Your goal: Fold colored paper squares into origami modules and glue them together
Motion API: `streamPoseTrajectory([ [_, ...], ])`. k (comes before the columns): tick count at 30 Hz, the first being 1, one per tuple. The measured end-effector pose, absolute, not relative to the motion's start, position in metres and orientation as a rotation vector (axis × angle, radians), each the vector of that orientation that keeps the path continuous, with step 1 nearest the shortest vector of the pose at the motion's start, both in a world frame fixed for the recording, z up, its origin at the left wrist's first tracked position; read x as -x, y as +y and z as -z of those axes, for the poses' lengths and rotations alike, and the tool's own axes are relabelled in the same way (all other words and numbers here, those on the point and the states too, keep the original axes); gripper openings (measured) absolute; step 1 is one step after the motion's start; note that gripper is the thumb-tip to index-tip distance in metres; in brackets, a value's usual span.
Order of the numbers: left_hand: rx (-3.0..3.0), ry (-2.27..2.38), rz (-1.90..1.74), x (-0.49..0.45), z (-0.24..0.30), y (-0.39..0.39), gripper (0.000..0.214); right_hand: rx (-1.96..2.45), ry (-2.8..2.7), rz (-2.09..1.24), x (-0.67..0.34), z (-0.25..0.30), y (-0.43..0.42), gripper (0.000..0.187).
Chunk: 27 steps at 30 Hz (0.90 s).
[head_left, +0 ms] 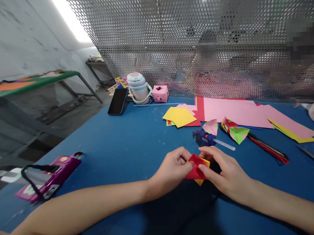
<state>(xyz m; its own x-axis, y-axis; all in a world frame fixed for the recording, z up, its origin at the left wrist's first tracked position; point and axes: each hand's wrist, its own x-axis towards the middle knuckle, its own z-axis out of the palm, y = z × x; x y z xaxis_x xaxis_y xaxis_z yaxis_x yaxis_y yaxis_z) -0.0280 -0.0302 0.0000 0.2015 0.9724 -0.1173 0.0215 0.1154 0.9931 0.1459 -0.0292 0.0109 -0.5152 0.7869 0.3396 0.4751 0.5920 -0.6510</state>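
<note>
A folded piece of red and yellow paper (196,168) is held just above the blue table (116,147), pinched from both sides. My left hand (176,167) closes on its left edge, thumb on the red face. On the right edge sits my right hand (217,165), its thumb and fingers also closed on the paper. Beyond the hands lies a blue glue gun (204,137) with a clear glue stick (225,144) sticking out of it. Near it rest a folded pink and green paper piece (211,127) and a folded red and green one (237,131).
Yellow paper sheets (180,115) and long pink sheets (229,111) lie at the back. A red-handled cutter (269,149) is to the right. A phone (117,102), a flask (139,87) and a pink paper cube (160,93) stand near the perforated metal screen (148,34). A purple power strip (51,177) lies left.
</note>
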Motion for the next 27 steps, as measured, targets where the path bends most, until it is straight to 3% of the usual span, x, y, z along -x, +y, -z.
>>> streamPoseTrajectory([
  [2,-1.170,1.102,-1.042,0.0276,0.0000,-0.0306,0.011,1.104,-2.127,-0.739,-0.1450,-0.0117,-0.0301,0.027],
  [5,-1.111,1.062,-1.073,0.0272,0.0005,-0.0325,0.011,1.201,-2.063,-0.828,-0.1439,-0.0128,-0.0299,0.007],
  [15,-1.082,1.023,-0.977,0.0246,-0.0068,-0.0361,0.023,1.163,-2.123,-0.744,-0.1414,-0.0112,-0.0275,0.013],
  [19,-1.296,1.113,-0.961,0.0261,-0.0022,-0.0344,0.013,1.147,-2.139,-0.764,-0.1403,-0.0087,-0.0278,0.013],
  [27,-1.443,1.159,-0.917,0.0272,-0.0012,-0.0376,0.016,1.047,-2.213,-0.716,-0.1405,-0.0077,-0.0281,0.018],
])
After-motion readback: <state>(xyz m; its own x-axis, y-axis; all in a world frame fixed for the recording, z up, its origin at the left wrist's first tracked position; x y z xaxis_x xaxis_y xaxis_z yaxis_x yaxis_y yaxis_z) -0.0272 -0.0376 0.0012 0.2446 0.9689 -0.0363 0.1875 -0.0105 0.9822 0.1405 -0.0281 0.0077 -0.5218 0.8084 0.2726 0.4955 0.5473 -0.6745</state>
